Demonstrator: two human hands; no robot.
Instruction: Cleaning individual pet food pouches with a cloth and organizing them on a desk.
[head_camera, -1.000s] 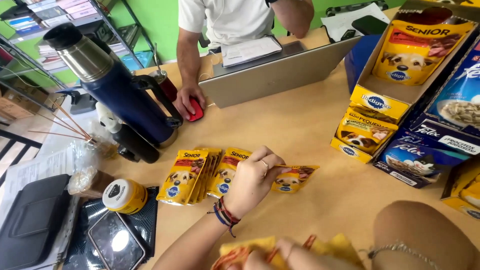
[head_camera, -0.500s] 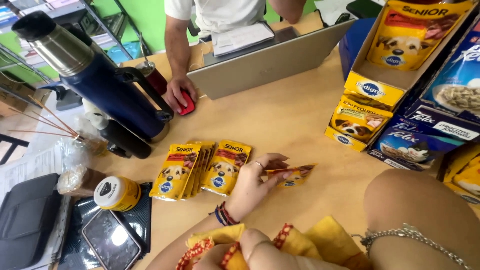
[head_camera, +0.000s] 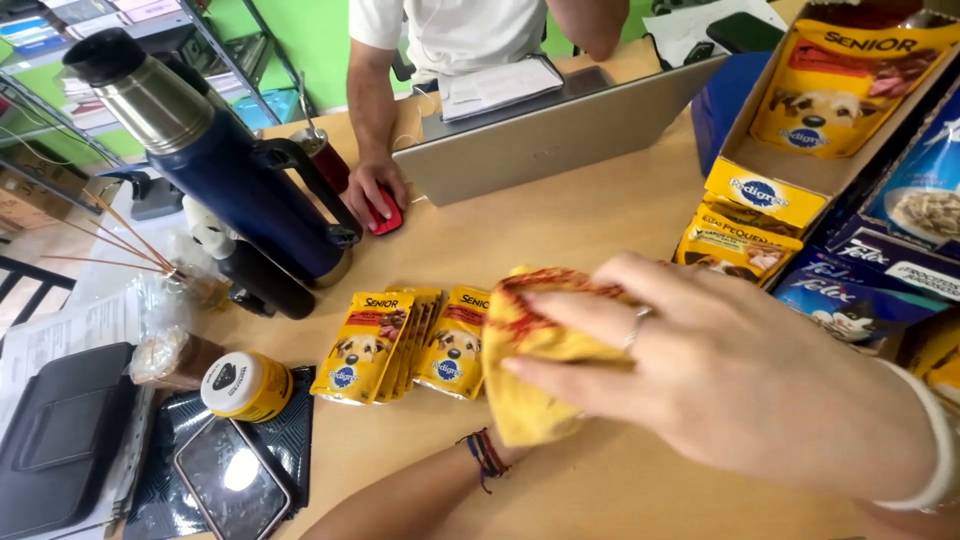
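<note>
My right hand (head_camera: 720, 370) fills the foreground and grips a yellow pet food pouch (head_camera: 525, 345) held above the wooden table (head_camera: 600, 240). My left forearm (head_camera: 420, 495) reaches in from the bottom, with woven bracelets at the wrist. Its hand is hidden behind the held pouch. Just left of the held pouch, several matching yellow pouches (head_camera: 385, 340) lie overlapped in a row on the table, with one more pouch (head_camera: 455, 340) beside them.
Open cartons of pet food pouches (head_camera: 800, 110) stand at the right. A blue thermos (head_camera: 220, 170), a yellow-lidded jar (head_camera: 245, 385), a phone (head_camera: 230, 480) and a black case (head_camera: 55, 440) sit at the left. Across the table, another person's hand (head_camera: 370, 185) rests on a red mouse beside a laptop (head_camera: 550, 140).
My right hand has come up from the bottom edge with a yellow pouch, now covering my left hand and the pouch it held on the table.
</note>
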